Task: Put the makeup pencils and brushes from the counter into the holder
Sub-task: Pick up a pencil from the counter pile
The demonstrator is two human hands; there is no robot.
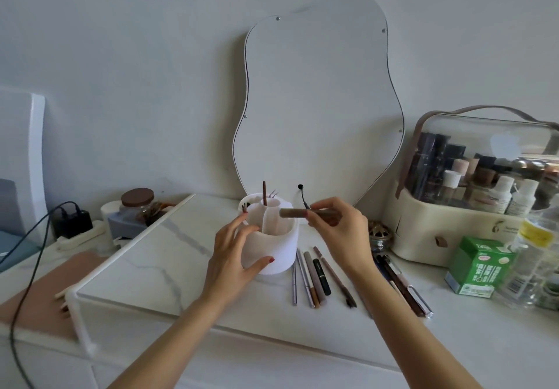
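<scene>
A white round holder (276,255) with several compartments stands on the marble counter (145,270). A thin brown pencil (264,193) stands upright in it. My left hand (234,255) wraps around the holder's left side. My right hand (338,226) holds a thick brown makeup stick (292,213) level, its end just above the holder's rim. Several pencils and brushes (314,276) lie on the counter right of the holder. More dark pencils (402,285) lie further right, partly hidden by my right forearm.
A wavy-edged mirror (320,101) leans on the wall behind. A cream cosmetic case (472,189) with a clear lid stands at right, a green box (476,267) and clear bottles (535,255) in front. Left are a jar (137,204), a charger and cable (72,219).
</scene>
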